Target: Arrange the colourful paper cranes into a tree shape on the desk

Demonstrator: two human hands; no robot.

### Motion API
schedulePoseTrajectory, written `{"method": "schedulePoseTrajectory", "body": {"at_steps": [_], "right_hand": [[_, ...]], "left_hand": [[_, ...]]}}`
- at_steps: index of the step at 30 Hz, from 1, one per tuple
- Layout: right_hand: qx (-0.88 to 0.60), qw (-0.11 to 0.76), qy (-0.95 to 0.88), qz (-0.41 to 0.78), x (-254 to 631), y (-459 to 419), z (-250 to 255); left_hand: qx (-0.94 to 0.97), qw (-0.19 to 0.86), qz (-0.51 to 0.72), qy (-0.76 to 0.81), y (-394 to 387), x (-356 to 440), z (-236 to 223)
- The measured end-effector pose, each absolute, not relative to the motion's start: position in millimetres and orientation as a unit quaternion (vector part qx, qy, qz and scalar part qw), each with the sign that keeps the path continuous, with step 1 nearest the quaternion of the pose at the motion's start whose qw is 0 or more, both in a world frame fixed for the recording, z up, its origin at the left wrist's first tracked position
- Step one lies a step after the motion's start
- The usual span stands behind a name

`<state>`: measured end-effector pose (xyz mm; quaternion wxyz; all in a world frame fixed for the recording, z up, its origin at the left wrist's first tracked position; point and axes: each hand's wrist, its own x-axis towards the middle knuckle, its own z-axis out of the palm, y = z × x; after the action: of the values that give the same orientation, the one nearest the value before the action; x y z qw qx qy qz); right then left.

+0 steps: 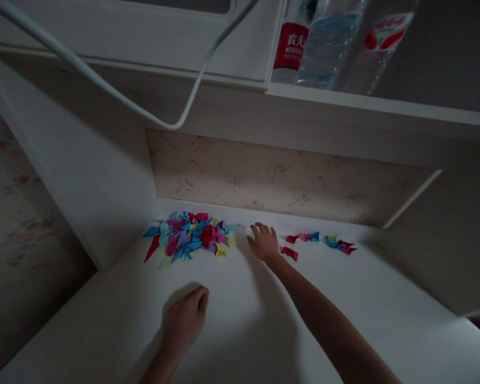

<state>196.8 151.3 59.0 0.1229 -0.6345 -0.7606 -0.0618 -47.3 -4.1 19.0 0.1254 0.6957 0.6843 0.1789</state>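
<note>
A heap of many-coloured folded paper cranes (192, 234) lies against the back of the white desk. My right hand (264, 242) reaches over the desk just right of that heap, fingers spread and nothing visible in them. Close to its wrist is a red folded paper piece (290, 253). Farther right sit a red, pink and blue group of paper cranes (303, 237) and a green, blue and magenta group (340, 245). Nearer to me, my left hand (186, 317) rests on the desk in a loose fist, with nothing seen in it.
Above the white desk (232, 314) runs a shelf (368, 106) holding several plastic bottles (330, 42). A white cable (124, 101) hangs down in front of the cabinet. Side panels (88, 160) border the desk, and flowered wallpaper (280, 178) covers the back.
</note>
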Motion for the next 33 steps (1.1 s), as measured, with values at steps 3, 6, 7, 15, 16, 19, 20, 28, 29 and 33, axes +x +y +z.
{"method": "schedulePoseTrajectory", "body": {"at_steps": [3, 6, 7, 15, 16, 19, 20, 28, 29, 33], "right_hand": [[-0.683, 0.11, -0.716, -0.095, 257, 138, 40], [-0.738, 0.068, -0.659, -0.127, 307, 140, 23], [-0.753, 0.058, -0.642, -0.129, 321, 144, 19], [-0.788, 0.098, -0.607, -0.035, 400, 194, 1], [-0.78, 0.101, -0.617, -0.026, 405, 199, 0], [-0.753, 0.103, -0.65, -0.019, 410, 207, -4], [-0.743, 0.103, -0.661, -0.019, 409, 209, -4], [-0.684, 0.105, -0.721, -0.035, 388, 198, 6], [-0.682, 0.105, -0.723, -0.036, 383, 194, 9], [-0.677, 0.103, -0.728, -0.022, 359, 181, 26]], "left_hand": [[0.694, 0.127, 0.175, 0.687, -3, -47, 19], [0.687, 0.143, 0.176, 0.69, -1, -46, 18], [0.683, 0.15, 0.175, 0.693, 0, -46, 18], [0.648, 0.177, 0.159, 0.724, 4, -44, 14], [0.646, 0.178, 0.161, 0.724, 5, -44, 14], [0.643, 0.181, 0.164, 0.726, 5, -43, 13], [0.644, 0.177, 0.165, 0.726, 4, -43, 14], [0.666, 0.169, 0.176, 0.705, -1, -39, 23], [0.669, 0.168, 0.181, 0.701, -2, -39, 24], [0.689, 0.15, 0.2, 0.681, -7, -41, 24]]}}
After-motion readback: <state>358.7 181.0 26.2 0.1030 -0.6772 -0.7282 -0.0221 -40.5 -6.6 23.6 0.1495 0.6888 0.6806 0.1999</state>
